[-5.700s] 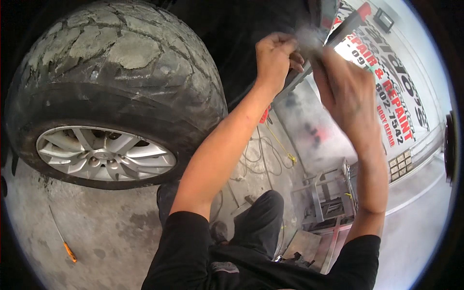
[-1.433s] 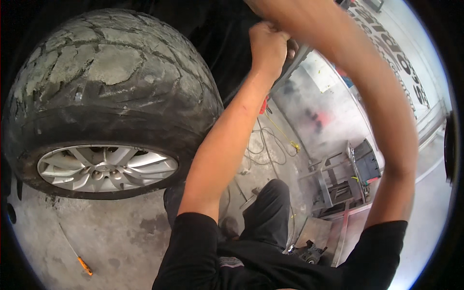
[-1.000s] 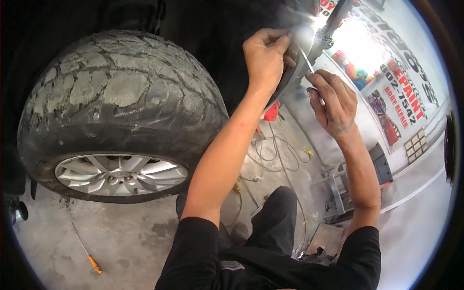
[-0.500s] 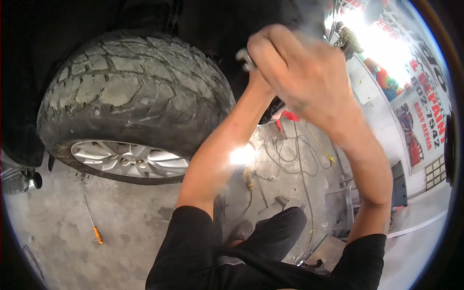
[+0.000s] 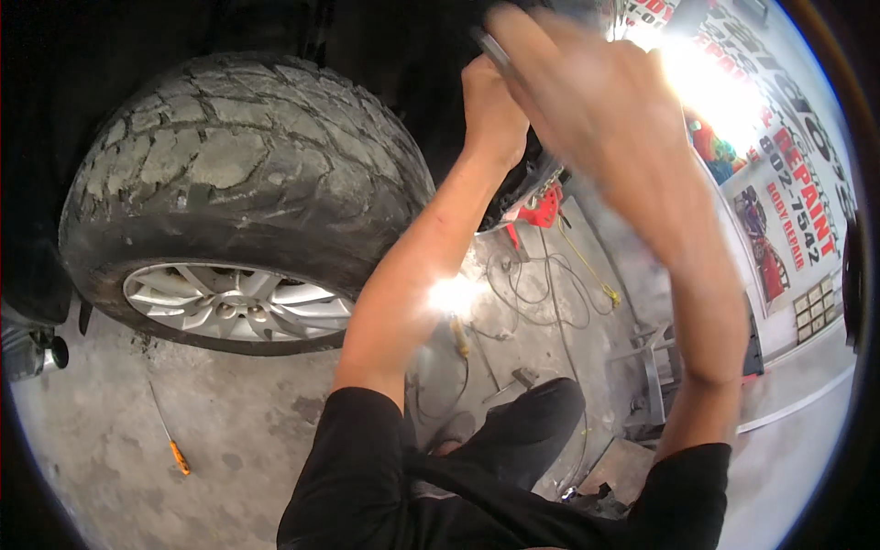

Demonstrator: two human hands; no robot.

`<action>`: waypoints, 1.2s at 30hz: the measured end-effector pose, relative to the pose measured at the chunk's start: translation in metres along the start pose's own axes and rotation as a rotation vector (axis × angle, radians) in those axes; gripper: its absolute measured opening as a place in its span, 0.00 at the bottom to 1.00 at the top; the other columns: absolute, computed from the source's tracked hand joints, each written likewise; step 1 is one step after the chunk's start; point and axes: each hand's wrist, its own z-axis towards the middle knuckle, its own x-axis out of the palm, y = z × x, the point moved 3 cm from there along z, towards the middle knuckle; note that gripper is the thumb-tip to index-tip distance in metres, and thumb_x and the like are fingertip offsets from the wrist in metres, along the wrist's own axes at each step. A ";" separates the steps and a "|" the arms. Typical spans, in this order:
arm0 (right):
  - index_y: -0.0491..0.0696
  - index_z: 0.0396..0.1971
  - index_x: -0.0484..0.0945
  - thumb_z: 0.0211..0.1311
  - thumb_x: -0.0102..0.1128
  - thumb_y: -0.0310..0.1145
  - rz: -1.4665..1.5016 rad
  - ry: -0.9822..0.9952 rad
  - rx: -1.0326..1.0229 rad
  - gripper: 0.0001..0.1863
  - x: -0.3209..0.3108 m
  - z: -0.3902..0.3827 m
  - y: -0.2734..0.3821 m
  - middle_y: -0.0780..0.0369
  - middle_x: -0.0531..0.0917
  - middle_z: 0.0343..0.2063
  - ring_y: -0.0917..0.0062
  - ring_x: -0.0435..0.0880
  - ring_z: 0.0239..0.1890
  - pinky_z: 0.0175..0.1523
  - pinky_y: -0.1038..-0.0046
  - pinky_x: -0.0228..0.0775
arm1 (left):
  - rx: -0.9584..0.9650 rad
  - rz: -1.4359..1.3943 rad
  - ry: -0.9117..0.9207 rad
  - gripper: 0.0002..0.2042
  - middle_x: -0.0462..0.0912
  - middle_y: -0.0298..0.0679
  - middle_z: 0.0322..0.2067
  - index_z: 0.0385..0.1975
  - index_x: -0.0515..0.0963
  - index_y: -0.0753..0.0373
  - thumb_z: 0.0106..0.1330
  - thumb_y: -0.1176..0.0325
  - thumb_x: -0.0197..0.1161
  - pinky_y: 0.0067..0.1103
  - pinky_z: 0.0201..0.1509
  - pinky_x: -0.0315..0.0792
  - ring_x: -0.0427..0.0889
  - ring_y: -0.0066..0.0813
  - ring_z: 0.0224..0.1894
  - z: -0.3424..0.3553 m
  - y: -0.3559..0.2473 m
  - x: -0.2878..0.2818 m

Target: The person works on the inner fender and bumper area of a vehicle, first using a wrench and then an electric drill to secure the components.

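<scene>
In the head view, a large dirty tyre [image 5: 229,147] on a silver alloy wheel [image 5: 234,302] fills the left, beside a dark wheel arch [image 5: 385,46]. At the top centre my right hand [image 5: 587,92], blurred by motion, is closed on a narrow grey metal tool [image 5: 495,50], likely a wrench. It is in front of and partly over my left hand [image 5: 490,119], which is raised by the vehicle's edge [image 5: 541,174] right of the tyre. The left hand's fingers are mostly hidden, so what they hold cannot be made out.
An orange-handled screwdriver [image 5: 177,454] lies on the concrete floor [image 5: 247,412]. Below my hands are a red object [image 5: 541,206], grey and yellow cables [image 5: 577,312] and a small metal tool [image 5: 522,379]. A metal stand [image 5: 655,357] and a sign-covered wall [image 5: 770,247] are at right.
Compared with a second ago, my right hand has swung up and left across my left hand. Since half a second ago it has risen further; my left hand has changed little.
</scene>
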 end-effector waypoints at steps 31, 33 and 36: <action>0.49 0.23 0.80 0.53 0.63 0.31 0.103 -0.083 0.153 0.03 0.000 0.014 0.012 0.58 0.85 0.20 0.66 0.88 0.24 0.26 0.67 0.78 | -0.322 -0.243 0.058 0.03 0.82 0.36 0.29 0.37 0.79 0.67 0.73 0.76 0.61 0.19 0.30 0.75 0.79 0.21 0.27 0.002 -0.005 0.010; 0.49 0.36 0.81 0.52 0.64 0.29 0.161 -0.157 0.168 0.09 -0.001 -0.036 0.013 0.62 0.86 0.30 0.70 0.88 0.28 0.29 0.68 0.77 | -0.309 -0.189 0.018 0.03 0.82 0.36 0.28 0.37 0.79 0.67 0.73 0.76 0.62 0.19 0.29 0.74 0.79 0.21 0.26 0.001 -0.012 0.008; 0.48 0.43 0.82 0.50 0.68 0.27 0.250 -0.353 0.208 0.17 0.007 -0.111 -0.007 0.66 0.82 0.30 0.73 0.84 0.27 0.31 0.71 0.77 | -0.280 -0.155 0.003 0.03 0.82 0.36 0.27 0.37 0.79 0.68 0.73 0.76 0.63 0.18 0.28 0.74 0.78 0.21 0.24 -0.003 -0.015 0.027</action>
